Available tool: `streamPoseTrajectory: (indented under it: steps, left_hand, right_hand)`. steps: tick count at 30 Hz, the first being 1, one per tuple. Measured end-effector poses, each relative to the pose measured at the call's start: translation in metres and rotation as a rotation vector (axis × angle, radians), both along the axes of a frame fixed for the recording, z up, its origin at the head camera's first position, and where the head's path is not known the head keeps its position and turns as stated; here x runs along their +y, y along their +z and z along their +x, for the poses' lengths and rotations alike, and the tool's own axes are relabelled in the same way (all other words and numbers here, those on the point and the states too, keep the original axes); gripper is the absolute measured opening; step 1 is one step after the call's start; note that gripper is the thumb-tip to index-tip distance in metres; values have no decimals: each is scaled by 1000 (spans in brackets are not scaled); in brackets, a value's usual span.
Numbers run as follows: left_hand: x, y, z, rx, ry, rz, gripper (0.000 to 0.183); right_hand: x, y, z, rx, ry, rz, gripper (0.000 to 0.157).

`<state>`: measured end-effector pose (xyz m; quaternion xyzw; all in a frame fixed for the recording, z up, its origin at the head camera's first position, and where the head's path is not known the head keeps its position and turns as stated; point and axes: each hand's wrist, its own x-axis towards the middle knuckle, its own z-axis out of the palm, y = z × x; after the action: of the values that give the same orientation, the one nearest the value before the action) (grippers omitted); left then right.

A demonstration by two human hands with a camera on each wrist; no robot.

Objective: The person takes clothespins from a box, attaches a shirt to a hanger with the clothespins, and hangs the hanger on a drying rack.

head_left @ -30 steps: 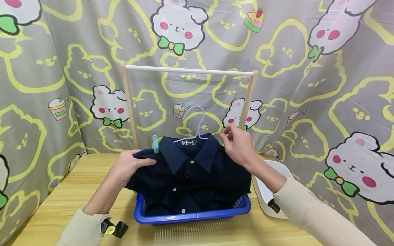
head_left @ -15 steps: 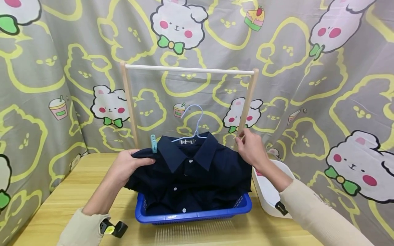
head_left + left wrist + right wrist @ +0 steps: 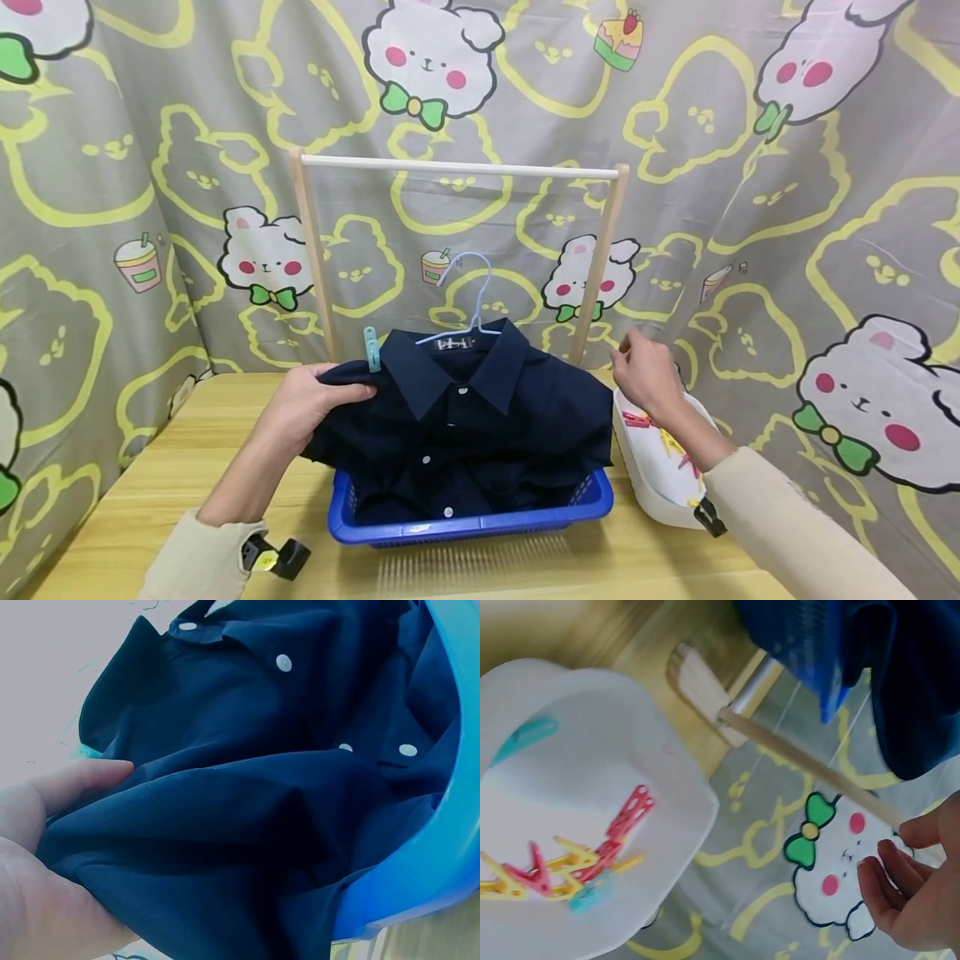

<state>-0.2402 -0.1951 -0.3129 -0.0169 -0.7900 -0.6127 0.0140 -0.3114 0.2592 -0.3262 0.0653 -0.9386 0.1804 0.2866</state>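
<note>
A navy collared shirt (image 3: 480,450) with white buttons lies in a blue basket (image 3: 472,529). A light-blue wire hanger (image 3: 476,323) sits inside its collar, hook upward. On the shirt's left shoulder a teal clothespin (image 3: 372,350) stands clipped. My left hand (image 3: 311,404) pinches the shoulder cloth beside that clothespin, thumb in front; the left wrist view shows the cloth (image 3: 187,802) between thumb and fingers. Above the far end of a white bin (image 3: 637,479), my right hand (image 3: 651,375) has loosely bent fingers and nothing visible in them. Pink, yellow and teal clothespins (image 3: 615,840) lie in the bin.
Behind the basket rises a wooden rack with a white crossbar (image 3: 457,167) and two upright posts (image 3: 598,267). The bin stands right of the basket on the wood-grain table (image 3: 195,467). A patterned curtain (image 3: 675,100) hangs close behind and at both sides.
My right hand has moved away from the shirt's right shoulder, rightward and slightly down, to above the bin, uncovering its clothespins. The left hand keeps its pinch on the shirt.
</note>
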Motion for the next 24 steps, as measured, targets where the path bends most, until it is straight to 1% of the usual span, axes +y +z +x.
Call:
streamPoseTrajectory:
  steps: [6,8,15,18,21,24]
  left_hand:
    - [-2,0,1,-5,2,3,30]
    - [-1,1,1,-4,1,-1,31]
    - [0,1,0,1,-3,-4,33]
    - [0,1,0,0,-3,-8,33]
    - [-1,1,1,-1,-2,-13,34]
    - [-1,1,1,-4,-2,-12,35]
  right_hand:
    - [20,-7,0,-89,-39,39,16]
    - [26,-10,0,-103,-43,51,15]
    - [44,-22,1,-215,-67,56,12]
    - [49,-27,2,-221,-76,52,12]
    - [52,-31,4,-239,-85,54,15]
    - [56,-36,4,-283,-96,81,25]
